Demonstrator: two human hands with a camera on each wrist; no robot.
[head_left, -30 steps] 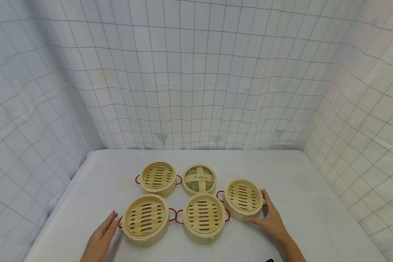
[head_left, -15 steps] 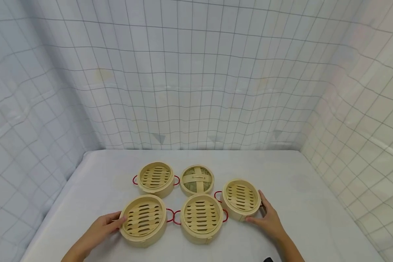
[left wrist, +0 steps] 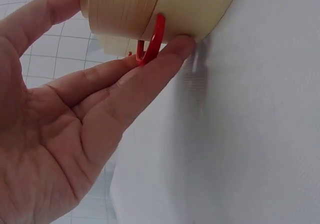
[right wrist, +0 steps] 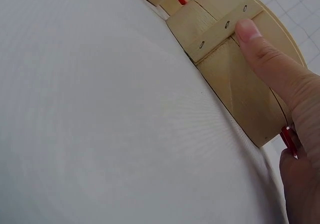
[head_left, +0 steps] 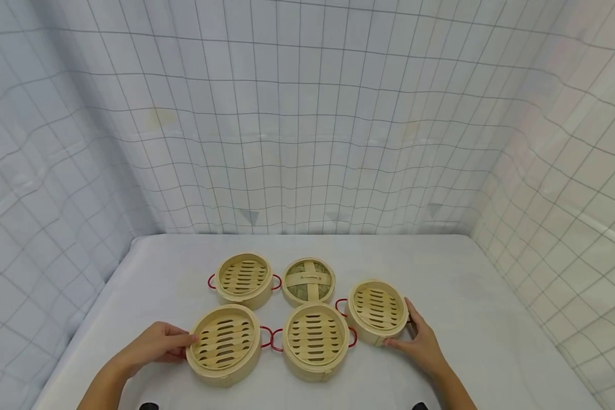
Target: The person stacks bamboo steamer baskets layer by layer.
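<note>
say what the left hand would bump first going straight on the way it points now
The front-left bamboo steamer: the left hand is right at it, thumb apparently on the rim, fingers by the red handle.

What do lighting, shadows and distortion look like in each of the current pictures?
Head view: fairly even light, wavy lines on the gridded backdrop, from lens or folds I cannot tell; left wrist view: soft grey shadow on the white cloth, glint on the red handle; right wrist view: dark shadow beside the right grip.
</note>
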